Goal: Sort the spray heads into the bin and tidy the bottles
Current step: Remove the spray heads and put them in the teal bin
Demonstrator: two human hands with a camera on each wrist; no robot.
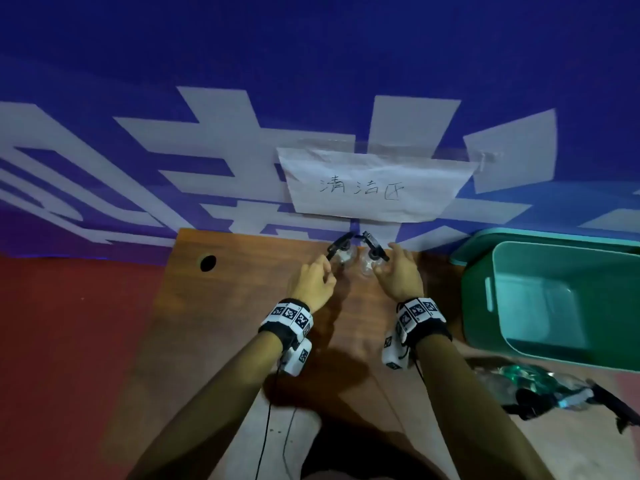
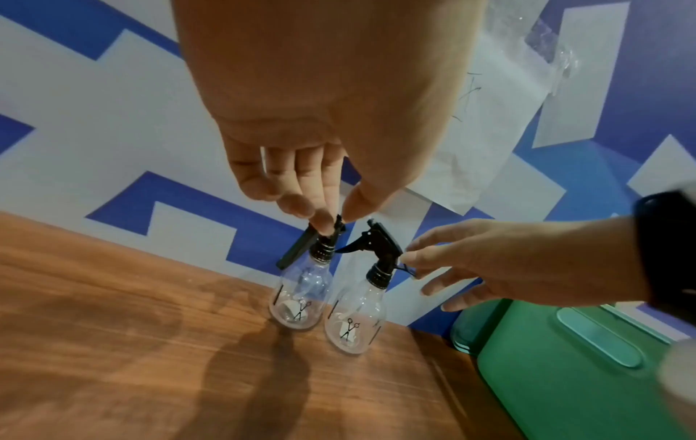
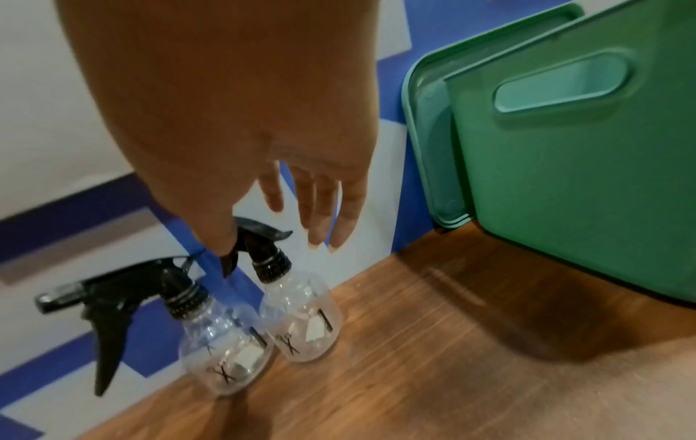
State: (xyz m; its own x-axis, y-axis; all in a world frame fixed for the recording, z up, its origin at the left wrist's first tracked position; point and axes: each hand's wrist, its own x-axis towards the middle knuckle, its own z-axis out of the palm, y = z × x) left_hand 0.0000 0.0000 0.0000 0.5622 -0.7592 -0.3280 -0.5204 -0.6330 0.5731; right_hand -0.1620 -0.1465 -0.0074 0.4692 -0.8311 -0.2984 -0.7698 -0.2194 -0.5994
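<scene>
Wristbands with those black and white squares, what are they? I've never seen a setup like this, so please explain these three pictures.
No machine here: a person works bare-handed. The wristbands carry printed square markers, probably for tracking, and a small camera sits at each wrist. The wide picture comes from a head camera; the other two look along the left hand and the right hand. On the wooden table two clear bottles stand side by side, black spray heads on, with a green bin to their right. The right hand is open at the right-hand head. The left hand's fingertips are at the other head; whether they pinch it is unclear.
</scene>
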